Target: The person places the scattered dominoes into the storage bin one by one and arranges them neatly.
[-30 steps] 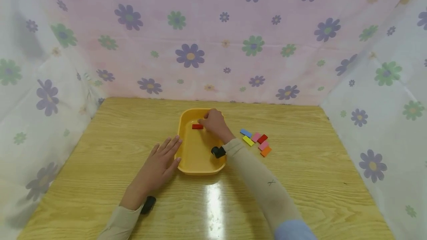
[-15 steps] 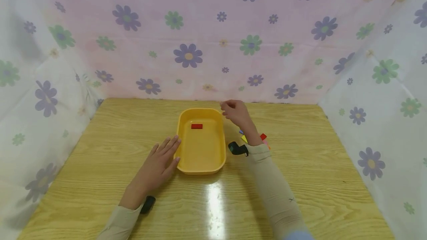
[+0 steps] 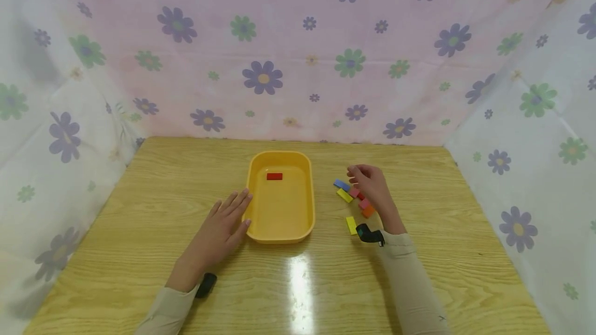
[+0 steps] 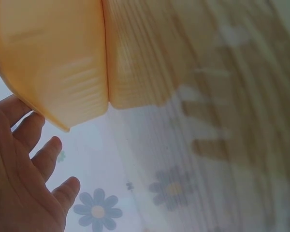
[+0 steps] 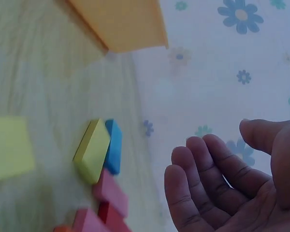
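Observation:
My left hand [image 3: 223, 231] lies with straight fingers along the left rim of a yellow plastic tray [image 3: 280, 239]; the left wrist view shows its fingertips against the tray's outer wall [image 4: 63, 67]. Inside the tray, toward the far end, lies a red block [image 3: 274, 176]. Over the right side of the table hovers my right hand [image 3: 374, 187], fingers loosely bent and holding nothing. Just left of it and under it is a cluster of small flat blocks: blue [image 5: 114, 145], yellow [image 5: 93, 151], pink [image 5: 108, 191], red [image 5: 112, 217] and orange [image 3: 368, 211], partly covered by the hand.
Apart from the cluster, another yellow block [image 3: 351, 225] lies nearer the front, beside the right wrist camera [image 3: 369, 234]. The wooden table [image 3: 195, 169] is bordered behind and at both sides by flowered cloth [image 3: 298, 92].
My right hand has left the tray and moved right to above the blocks. The red block stays in the tray. My left hand has kept its place at the rim.

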{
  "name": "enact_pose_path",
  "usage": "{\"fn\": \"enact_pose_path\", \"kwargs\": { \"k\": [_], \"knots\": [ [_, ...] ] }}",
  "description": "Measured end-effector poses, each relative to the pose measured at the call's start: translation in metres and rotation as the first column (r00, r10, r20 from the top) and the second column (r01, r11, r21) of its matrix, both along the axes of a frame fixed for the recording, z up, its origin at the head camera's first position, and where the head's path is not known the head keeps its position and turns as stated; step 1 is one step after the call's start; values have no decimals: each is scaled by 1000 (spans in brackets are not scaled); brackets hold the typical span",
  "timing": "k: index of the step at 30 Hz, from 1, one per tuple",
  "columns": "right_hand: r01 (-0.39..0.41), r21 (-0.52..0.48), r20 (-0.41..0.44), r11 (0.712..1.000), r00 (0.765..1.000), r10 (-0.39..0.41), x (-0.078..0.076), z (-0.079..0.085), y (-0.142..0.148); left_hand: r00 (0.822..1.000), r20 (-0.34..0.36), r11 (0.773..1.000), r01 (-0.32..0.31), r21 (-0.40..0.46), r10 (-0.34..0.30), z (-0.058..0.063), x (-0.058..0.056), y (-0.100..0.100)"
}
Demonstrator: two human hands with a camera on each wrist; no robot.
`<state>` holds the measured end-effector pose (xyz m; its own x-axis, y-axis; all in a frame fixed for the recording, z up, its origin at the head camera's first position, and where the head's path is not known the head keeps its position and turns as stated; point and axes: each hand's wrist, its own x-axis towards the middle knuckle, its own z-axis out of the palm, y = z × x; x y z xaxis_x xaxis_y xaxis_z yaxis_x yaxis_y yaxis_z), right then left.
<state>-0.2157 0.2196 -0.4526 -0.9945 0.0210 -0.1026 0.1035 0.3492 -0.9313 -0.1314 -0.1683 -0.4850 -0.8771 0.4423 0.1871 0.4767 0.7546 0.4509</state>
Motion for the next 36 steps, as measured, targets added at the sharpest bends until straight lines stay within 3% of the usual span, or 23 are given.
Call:
{"fn": "enact_pose_path", "kwargs": {
  "k": [5,17,30,36],
  "knots": [
    [-2,46,-2,999,1000,2,13,-10,16,1000,5,1000,-3,3,3,0,0,-2],
    [-85,170,-20,982,996,90,43,-14,30,1000,-14,1000,-1,-8,1,1,-5,-3],
    [-100,299,60,949,995,85,79,-32,22,1000,12,1000,3,-2,-3,1,-2,-1],
    [-84,333,75,939,995,62,87,-39,14,1000,16,1000,5,-3,-5,-2,-1,-1]
  ]
}}
